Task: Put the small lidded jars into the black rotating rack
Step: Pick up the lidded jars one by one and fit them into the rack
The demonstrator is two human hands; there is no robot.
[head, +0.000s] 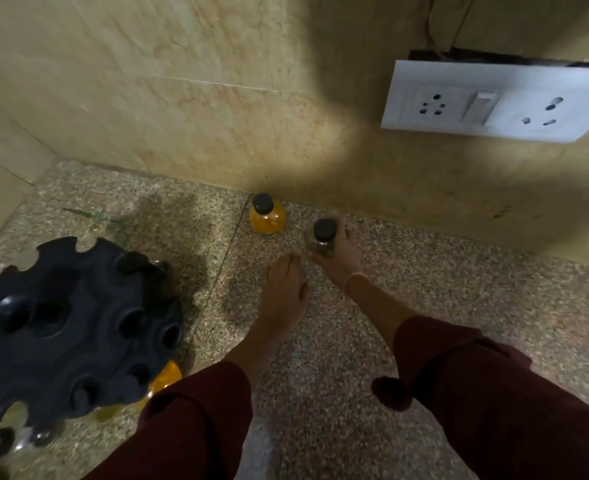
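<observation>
Right hand (pixel 342 252) is gripping the dark jar (pixel 323 239) mid-frame. Left hand (pixel 284 289) is lying just below-left of it, fingers straight, holding nothing. Yellow jar (pixel 267 218) is standing close above-left, so swinging toward the rack (pixel 61 334) at lower left is risking a knock.

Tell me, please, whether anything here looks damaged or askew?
The white socket plate on the wall sits askew, with a dark gap along its top edge and wires showing above. The right hand holds a dark jar normally.
</observation>
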